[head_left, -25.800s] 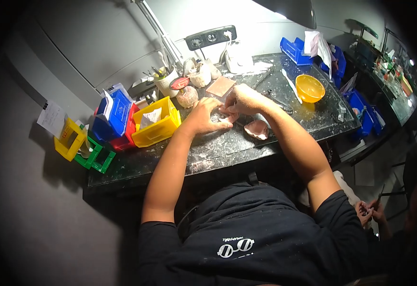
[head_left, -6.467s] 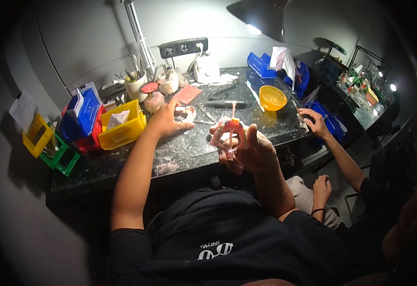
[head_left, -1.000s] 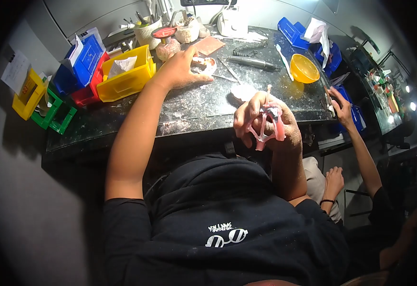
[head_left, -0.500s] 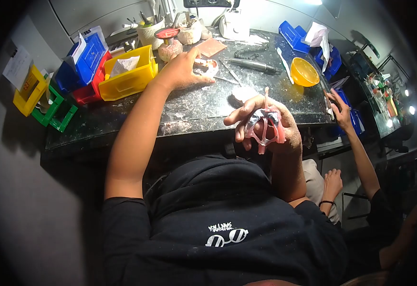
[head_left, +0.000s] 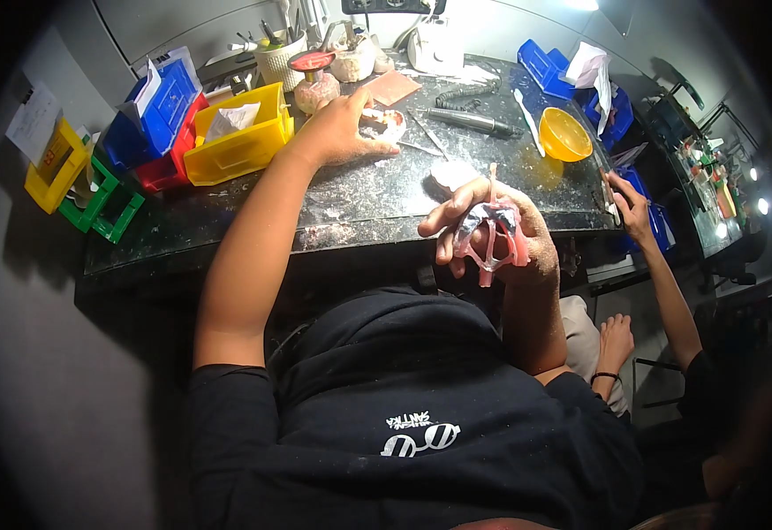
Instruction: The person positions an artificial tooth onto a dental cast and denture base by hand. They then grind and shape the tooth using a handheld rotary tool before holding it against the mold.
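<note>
My left hand (head_left: 344, 132) rests on the dark bench with its fingers curved around a pale, horseshoe-shaped plaster piece (head_left: 392, 125). Held up in front of the bench edge, my right hand (head_left: 527, 234) grips a pink, branched wax-like piece (head_left: 492, 237) with a thin stem pointing up and dark shiny patches on it. Behind my right hand a white plaster piece (head_left: 453, 172) lies on the bench. Thin tools (head_left: 430, 134) lie between the two plaster pieces, and a dark handpiece (head_left: 474, 121) is farther back. A pink sheet (head_left: 391, 87) lies behind my left hand.
Yellow (head_left: 240, 146), red (head_left: 170, 168) and blue (head_left: 152, 115) bins stand at the left of the bench (head_left: 359, 199). A yellow bowl (head_left: 564, 134) and a white toothbrush-like tool (head_left: 528, 119) are at the right. Another person's hand (head_left: 631, 205) touches the bench's right edge.
Over about 26 seconds, my right hand has moved from the bench to in front of its edge, now holding the pink piece. In the last second that piece has turned slightly.
</note>
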{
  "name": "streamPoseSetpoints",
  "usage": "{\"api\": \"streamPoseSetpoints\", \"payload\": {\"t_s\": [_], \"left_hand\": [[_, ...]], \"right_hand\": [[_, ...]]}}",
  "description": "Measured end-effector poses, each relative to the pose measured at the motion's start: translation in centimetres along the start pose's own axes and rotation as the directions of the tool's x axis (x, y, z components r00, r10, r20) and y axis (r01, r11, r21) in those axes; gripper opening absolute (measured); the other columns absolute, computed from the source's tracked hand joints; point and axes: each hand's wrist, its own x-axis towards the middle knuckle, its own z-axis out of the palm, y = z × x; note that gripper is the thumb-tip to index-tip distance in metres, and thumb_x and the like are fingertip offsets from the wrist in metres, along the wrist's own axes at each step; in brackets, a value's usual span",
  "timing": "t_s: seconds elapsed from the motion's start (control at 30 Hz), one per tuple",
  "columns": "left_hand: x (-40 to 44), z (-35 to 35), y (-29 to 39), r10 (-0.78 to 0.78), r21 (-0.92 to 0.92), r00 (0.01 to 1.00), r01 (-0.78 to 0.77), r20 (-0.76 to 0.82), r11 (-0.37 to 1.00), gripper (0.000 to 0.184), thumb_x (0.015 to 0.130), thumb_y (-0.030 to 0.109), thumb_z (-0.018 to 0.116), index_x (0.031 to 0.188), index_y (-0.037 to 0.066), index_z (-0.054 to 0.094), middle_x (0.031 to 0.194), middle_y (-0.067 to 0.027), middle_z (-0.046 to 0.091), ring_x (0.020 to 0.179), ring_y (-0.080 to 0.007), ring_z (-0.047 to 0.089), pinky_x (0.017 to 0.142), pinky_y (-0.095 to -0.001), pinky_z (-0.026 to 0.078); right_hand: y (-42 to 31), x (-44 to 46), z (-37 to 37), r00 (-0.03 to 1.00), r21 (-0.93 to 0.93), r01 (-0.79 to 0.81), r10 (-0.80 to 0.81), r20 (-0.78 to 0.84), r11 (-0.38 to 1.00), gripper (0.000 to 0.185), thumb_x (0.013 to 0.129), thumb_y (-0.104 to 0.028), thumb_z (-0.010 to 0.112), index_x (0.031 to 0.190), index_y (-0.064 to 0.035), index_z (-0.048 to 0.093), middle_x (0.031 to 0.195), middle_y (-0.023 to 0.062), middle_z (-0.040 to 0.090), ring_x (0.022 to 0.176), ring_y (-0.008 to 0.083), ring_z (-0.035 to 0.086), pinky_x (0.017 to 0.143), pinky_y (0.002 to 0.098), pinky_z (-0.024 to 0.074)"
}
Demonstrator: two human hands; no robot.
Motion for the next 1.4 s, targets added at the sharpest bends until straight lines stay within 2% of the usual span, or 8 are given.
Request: {"api": "streamPoseSetpoints", "payload": {"t_s": [0.37, 0.5, 0.6, 0.7, 0.8, 0.9, 1.2, 1.4], "left_hand": [[0.1, 0.2, -0.2, 0.009, 0.024, 1.0, -0.008, -0.02, 1.0, 0.091, 0.065, 0.059, 0.086, 0.126, 0.0, 0.051, 0.116, -0.0254, 0.067, 0.113, -0.039, 0.063, 0.101, -0.0428, 0.048], [0.1, 0.0, -0.1, 0.004, -0.007, 1.0, -0.004, -0.002, 1.0, 0.089, 0.065, 0.058, 0.086, 0.123, 0.0, 0.052, 0.113, -0.0253, 0.068, 0.111, -0.0391, 0.064, 0.099, -0.0428, 0.048], [0.0, -0.1, 0.1, -0.001, -0.005, 1.0, 0.001, -0.003, 1.0, 0.087, 0.065, 0.058, 0.087, 0.121, 0.0, 0.053, 0.111, -0.0253, 0.069, 0.11, -0.0391, 0.065, 0.099, -0.0427, 0.048], [0.0, 0.0, 0.0, 0.005, 0.001, 1.0, -0.005, -0.019, 1.0, 0.086, 0.064, 0.058, 0.087, 0.119, 0.0, 0.053, 0.111, -0.0251, 0.069, 0.109, -0.039, 0.065, 0.099, -0.0426, 0.048], [0.1, -0.1, 0.0, -0.004, -0.008, 1.0, 0.004, -0.01, 1.0, 0.087, 0.064, 0.058, 0.087, 0.12, 0.0, 0.053, 0.111, -0.0248, 0.069, 0.109, -0.039, 0.065, 0.1, -0.0427, 0.047], [0.1, 0.1, -0.2, -0.002, -0.001, 1.0, 0.002, -0.011, 1.0, 0.087, 0.064, 0.058, 0.086, 0.12, 0.0, 0.053, 0.111, -0.0246, 0.069, 0.11, -0.039, 0.065, 0.101, -0.0426, 0.046], [-0.1, -0.2, 0.4, -0.016, -0.004, 1.0, 0.016, -0.017, 1.0, 0.084, 0.064, 0.055, 0.088, 0.118, 0.001, 0.054, 0.109, -0.0221, 0.069, 0.106, -0.0353, 0.066, 0.097, -0.0407, 0.048], [-0.1, 0.0, 0.3, -0.004, 0.01, 0.999, 0.005, -0.044, 1.0, 0.082, 0.063, 0.053, 0.09, 0.116, 0.002, 0.054, 0.108, -0.0203, 0.069, 0.104, -0.0331, 0.067, 0.093, -0.0398, 0.051]], "right_hand": [[0.1, -0.2, 0.1, 0.999, -0.004, -0.014, 0.013, -0.048, 1.0, 0.075, 0.078, -0.034, 0.085, 0.125, 0.0117, 0.049, 0.124, 0.0363, 0.058, 0.103, 0.0382, 0.07, 0.095, 0.0462, 0.0554], [-0.9, -0.6, 1.2, 0.937, -0.186, -0.248, 0.187, -0.295, 0.951, 0.07, 0.078, -0.031, 0.085, 0.123, 0.0107, 0.052, 0.119, 0.0328, 0.061, 0.103, 0.0369, 0.07, 0.093, 0.0477, 0.0565], [-0.7, -0.4, 1.3, 0.936, -0.136, -0.195, 0.143, -0.321, 0.971, 0.066, 0.077, -0.028, 0.086, 0.121, 0.0093, 0.054, 0.113, 0.0291, 0.063, 0.103, 0.0351, 0.07, 0.089, 0.048, 0.0583], [-0.1, -0.6, 0.4, 0.981, -0.039, -0.104, 0.096, -0.169, 0.994, 0.067, 0.076, -0.027, 0.087, 0.122, 0.0081, 0.054, 0.109, 0.0254, 0.064, 0.104, 0.0341, 0.069, 0.086, 0.0475, 0.0598], [0.2, -0.8, 0.0, 0.968, -0.08, -0.048, 0.027, -0.248, 0.996, 0.069, 0.076, -0.029, 0.087, 0.123, 0.0072, 0.053, 0.108, 0.0233, 0.064, 0.103, 0.0335, 0.069, 0.084, 0.0462, 0.0608], [0.0, -0.7, -0.2, 0.983, -0.105, -0.085, 0.066, -0.173, 0.991, 0.068, 0.077, -0.03, 0.087, 0.123, 0.0069, 0.053, 0.107, 0.0212, 0.064, 0.101, 0.032, 0.069, 0.081, 0.0454, 0.0616], [-0.7, -0.7, 0.5, 0.949, -0.204, -0.157, 0.09, -0.301, 0.966, 0.053, 0.083, -0.027, 0.083, 0.117, 0.0055, 0.057, 0.104, 0.0151, 0.066, 0.104, 0.029, 0.07, 0.08, 0.0381, 0.0606], [-0.3, -0.7, 0.6, 0.954, -0.19, -0.122, 0.062, -0.294, 0.974, 0.043, 0.086, -0.019, 0.077, 0.116, 0.0056, 0.059, 0.103, 0.0142, 0.067, 0.091, 0.0249, 0.073, 0.079, 0.0344, 0.0592]]}}
